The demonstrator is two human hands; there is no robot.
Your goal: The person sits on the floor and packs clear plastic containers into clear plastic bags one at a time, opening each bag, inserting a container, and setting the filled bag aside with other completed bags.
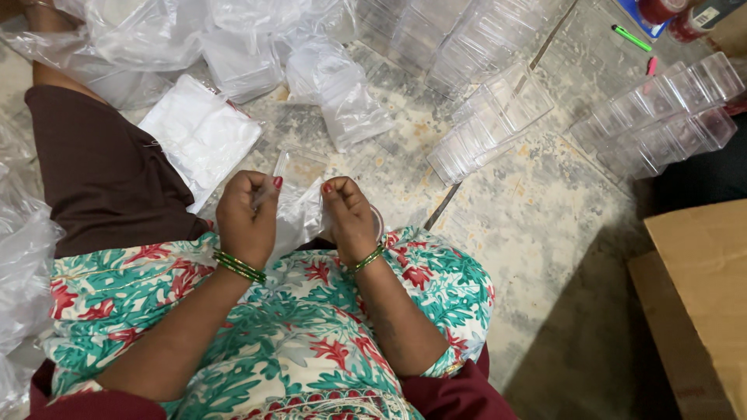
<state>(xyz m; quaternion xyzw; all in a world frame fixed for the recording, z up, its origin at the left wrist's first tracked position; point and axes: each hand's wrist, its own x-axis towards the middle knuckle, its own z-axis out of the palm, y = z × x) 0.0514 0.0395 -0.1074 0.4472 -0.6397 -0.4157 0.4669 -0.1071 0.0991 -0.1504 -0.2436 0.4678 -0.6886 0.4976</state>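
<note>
While she sits on the floor [545,225], left hand [247,208] and right hand [350,214] both pinched on a clear plastic bag [299,198] over her lap, stacked clear boxes [490,120] lying nearby, well apart.

Glossy clear plastic bag [299,204], shiny clear plastic boxes [490,120], matt cardboard carton [704,288], mottled stone floor [537,233]

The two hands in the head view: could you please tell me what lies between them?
In the head view, a small clear plastic bag spans the gap between the left hand and the right hand, pinched by both.
</note>
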